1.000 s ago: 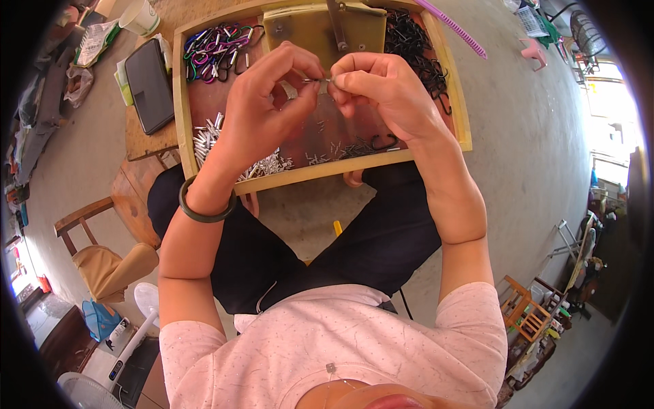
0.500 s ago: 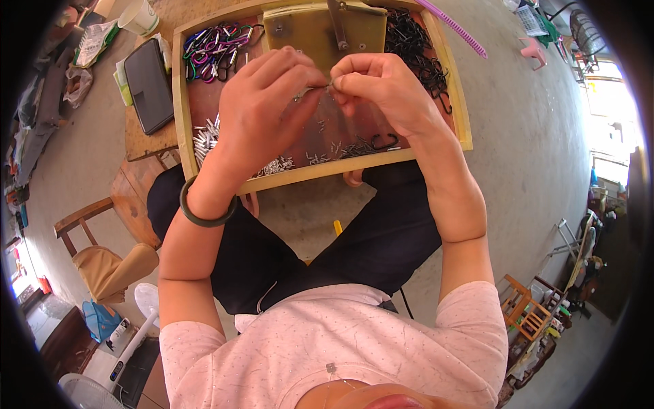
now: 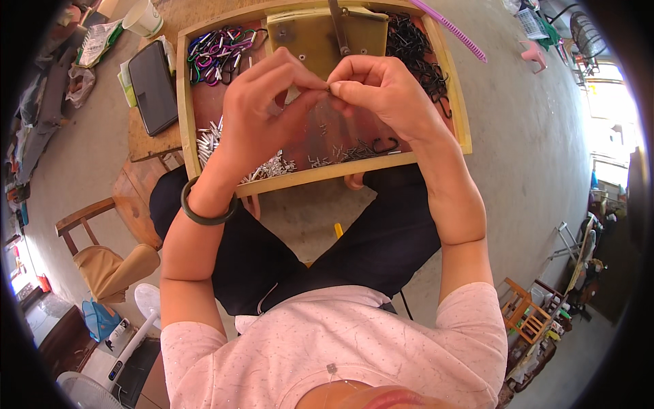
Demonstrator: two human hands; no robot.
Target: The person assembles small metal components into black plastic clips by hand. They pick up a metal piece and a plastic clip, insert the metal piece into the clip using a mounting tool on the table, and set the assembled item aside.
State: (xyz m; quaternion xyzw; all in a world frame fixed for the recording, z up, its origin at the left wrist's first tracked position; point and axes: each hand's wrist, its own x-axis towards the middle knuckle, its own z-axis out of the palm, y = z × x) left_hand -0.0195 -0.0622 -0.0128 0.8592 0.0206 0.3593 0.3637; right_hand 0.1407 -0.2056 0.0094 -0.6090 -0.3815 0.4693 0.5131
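My left hand (image 3: 262,112) and my right hand (image 3: 381,92) meet fingertip to fingertip above a wooden tray (image 3: 320,178) on my lap. Between the pinched fingers sits a small metal part (image 3: 325,87), too small to make out clearly. Both hands pinch it. Under the hands, the tray floor holds small silver pins (image 3: 272,165) at the near left, black hooks (image 3: 412,51) at the far right and coloured carabiner clips (image 3: 218,51) at the far left. A tan press block with a metal lever (image 3: 320,31) stands at the tray's far middle.
A black tablet-like case (image 3: 151,85) lies on a wooden board left of the tray, with a paper cup (image 3: 144,15) beyond it. A wooden chair (image 3: 102,252) and a white fan (image 3: 146,300) stand at my left. A pink stick (image 3: 449,27) lies on the concrete floor.
Both hands have stayed together over the tray, fingers shifting slightly around the small part; the left fingers now close in tighter at the pinch.
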